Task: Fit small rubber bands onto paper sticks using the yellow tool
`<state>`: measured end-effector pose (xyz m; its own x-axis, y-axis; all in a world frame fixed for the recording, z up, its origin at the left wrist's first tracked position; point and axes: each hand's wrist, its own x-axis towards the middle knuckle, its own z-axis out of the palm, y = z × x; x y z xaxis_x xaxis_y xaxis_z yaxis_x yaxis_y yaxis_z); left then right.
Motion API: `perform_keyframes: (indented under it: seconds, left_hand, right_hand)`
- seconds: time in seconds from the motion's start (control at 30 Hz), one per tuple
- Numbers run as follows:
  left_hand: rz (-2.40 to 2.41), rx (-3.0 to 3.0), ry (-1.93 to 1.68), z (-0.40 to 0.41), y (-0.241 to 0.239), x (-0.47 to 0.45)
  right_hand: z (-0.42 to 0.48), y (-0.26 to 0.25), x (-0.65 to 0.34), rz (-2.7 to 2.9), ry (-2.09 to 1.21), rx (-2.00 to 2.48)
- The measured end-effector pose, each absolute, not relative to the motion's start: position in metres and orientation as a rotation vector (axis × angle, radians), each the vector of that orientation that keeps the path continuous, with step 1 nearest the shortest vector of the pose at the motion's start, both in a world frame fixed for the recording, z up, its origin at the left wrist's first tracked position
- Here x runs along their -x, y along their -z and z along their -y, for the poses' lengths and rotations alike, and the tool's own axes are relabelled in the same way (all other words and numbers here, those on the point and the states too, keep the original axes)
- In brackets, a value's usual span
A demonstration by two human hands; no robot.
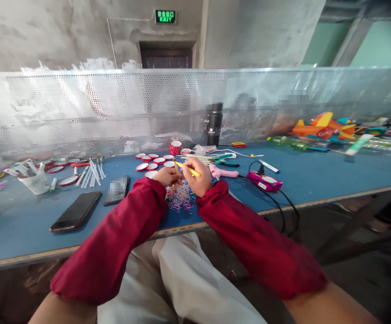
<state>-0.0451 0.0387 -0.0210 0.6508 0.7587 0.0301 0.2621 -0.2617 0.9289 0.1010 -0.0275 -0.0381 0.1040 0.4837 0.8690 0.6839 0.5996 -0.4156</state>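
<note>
My right hand (199, 179) is closed around a yellow stick-like tool (189, 169) that points left toward my left hand. My left hand (169, 176) is pinched shut on something small that I cannot make out, close to the tool's tip. Both hands hover just above a heap of small coloured rubber bands (179, 200) on the blue table (317, 177). Both forearms wear dark red sleeves.
Two phones (76, 210) (116, 190) lie to the left. Red-rimmed round lids (150, 163), white sticks (92, 173), a clear cup (37, 182), a pink tool (223, 172), a magenta corded device (265, 180), a black flask (215, 123) and toy planes (324, 126) fill the table before a perforated metal screen (114, 108).
</note>
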Motion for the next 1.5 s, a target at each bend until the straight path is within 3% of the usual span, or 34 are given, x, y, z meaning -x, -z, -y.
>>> perform_keyframes:
  seconds: [1.5]
  left_hand:
    - [-0.829, -1.841, -0.594, -0.0365, 0.0206, 0.0468]
  right_hand:
    - [0.0286, 0.0376, -0.0998, 1.517, 0.166, 1.023]
